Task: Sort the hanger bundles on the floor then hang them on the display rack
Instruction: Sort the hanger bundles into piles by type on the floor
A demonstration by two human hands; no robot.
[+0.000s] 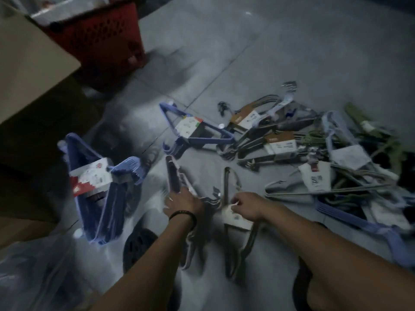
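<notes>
2 grips clench: left hand (183, 204) on pink bundle (174, 176), right hand (246, 206) pinching blurred label (238, 218) on grey bundle (226, 182).

The person crouches over the grey floor (292, 52), the left hand (179, 202) with its fingers curled over a pale pink hanger bundle (174, 176) and the right hand (246, 206) pinching the paper label (235, 218) of a dark hanger bundle (226, 182) lying just beside it. Left of the left fingers stands a blue hanger bundle (98, 189), and beyond them lies a second blue bundle (193, 129). Past the right fingers, out to the right, sprawls a tangled heap of bundles (314, 158); far beyond the left fingers sit a red basket (107, 34) and a cardboard box (29, 68).
</notes>
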